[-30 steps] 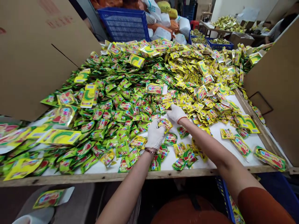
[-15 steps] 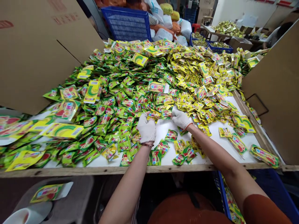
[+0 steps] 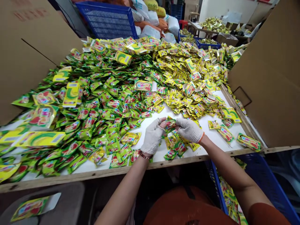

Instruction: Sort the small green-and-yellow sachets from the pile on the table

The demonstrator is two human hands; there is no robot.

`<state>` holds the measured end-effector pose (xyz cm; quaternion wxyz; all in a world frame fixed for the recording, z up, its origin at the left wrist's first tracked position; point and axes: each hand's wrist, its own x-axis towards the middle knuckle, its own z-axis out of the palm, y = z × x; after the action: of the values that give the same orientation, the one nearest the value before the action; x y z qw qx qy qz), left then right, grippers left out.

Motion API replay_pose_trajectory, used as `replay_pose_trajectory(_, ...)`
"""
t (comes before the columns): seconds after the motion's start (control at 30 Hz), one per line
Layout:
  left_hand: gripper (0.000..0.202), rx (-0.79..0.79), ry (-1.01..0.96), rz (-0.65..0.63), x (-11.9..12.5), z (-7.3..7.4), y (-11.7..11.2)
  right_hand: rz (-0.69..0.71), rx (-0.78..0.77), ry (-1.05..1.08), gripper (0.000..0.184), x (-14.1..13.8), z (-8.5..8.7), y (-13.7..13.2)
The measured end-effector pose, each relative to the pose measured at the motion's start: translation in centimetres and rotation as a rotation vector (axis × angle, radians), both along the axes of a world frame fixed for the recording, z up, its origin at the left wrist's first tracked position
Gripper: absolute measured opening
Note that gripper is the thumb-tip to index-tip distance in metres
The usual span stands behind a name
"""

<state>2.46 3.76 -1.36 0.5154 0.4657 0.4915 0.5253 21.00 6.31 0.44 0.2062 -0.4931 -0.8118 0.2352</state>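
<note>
Green pkt [image 3: 170,122] w/ red print, pinched btwn L hand [image 3: 152,136] & R hand [image 3: 189,129], over white tabletop [image 3: 239,129].
Small, shiny, crinkled; fingers nearly closed on its opp. ends, both gloved. Blue crate [image 3: 260,178] below R arm holds yellow-green pkts [image 3: 227,193], prob. several layers, hard to see in shadow. Green heap [image 3: 112,100] & yellow heap [image 3: 187,84] ahead; cardboard [image 3: 28,68] blocks left side.

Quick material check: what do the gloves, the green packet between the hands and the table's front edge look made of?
Gloves: matte knit, probably cotton or a blend, judging by the soft, fabric-like surface.
Green packet: likely thin, glossy printed plastic film; it looks shiny and crinkled.
Front edge: apparently unpainted wood, dull brown with dark knot-like spots.
</note>
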Motion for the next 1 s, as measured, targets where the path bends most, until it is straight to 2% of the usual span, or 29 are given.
replay_pose_trajectory(0.13, 0.051, -0.052, -0.06, -0.095, 0.2, 0.3, -0.3, 0.003, 0.013, 0.073, 0.012, 0.4, 0.3, -0.9)
replay_pose_trajectory(0.3, 0.051, -0.079, -0.067, -0.105, 0.3, 0.2, -0.6, -0.132, -0.018, 0.357, 0.015, -0.1, -0.6, -2.2)
replay_pose_trajectory(0.43, 0.052, -0.052, -0.026, -0.164, 0.5, 0.0, -1.0, -0.126, -0.031, 0.342, 0.017, -0.2, -1.3, -2.4)
replay_pose_trajectory(0.57, 0.051, -0.033, 0.004, -0.219, 0.6, 0.3, -1.3, -0.098, -0.084, 0.313, 0.016, 0.2, -0.7, -2.3)
replay_pose_trajectory(0.7, 0.045, 0.009, 0.024, -0.176, 1.0, 1.0, -1.3, -0.217, 0.0, 0.384, 0.012, 0.0, -0.4, -2.7)
replay_pose_trajectory(0.8, 0.036, 0.063, 0.126, -0.118, 1.5, 1.3, -1.4, -0.18, -0.042, 0.468, 0.028, -0.1, -0.7, -2.5)
replay_pose_trajectory(0.9, 0.026, 0.141, 0.338, -0.067, 1.9, 1.2, -0.8, -0.1, -0.152, 0.433, 0.014, 0.4, -1.0, -1.4)
replay_pose_trajectory(1.0, 0.02, 0.222, 0.519, -0.029, 2.0, 1.0, 1.5, -0.166, -0.135, 0.416, 0.014, 1.6, -1.4, 0.1)
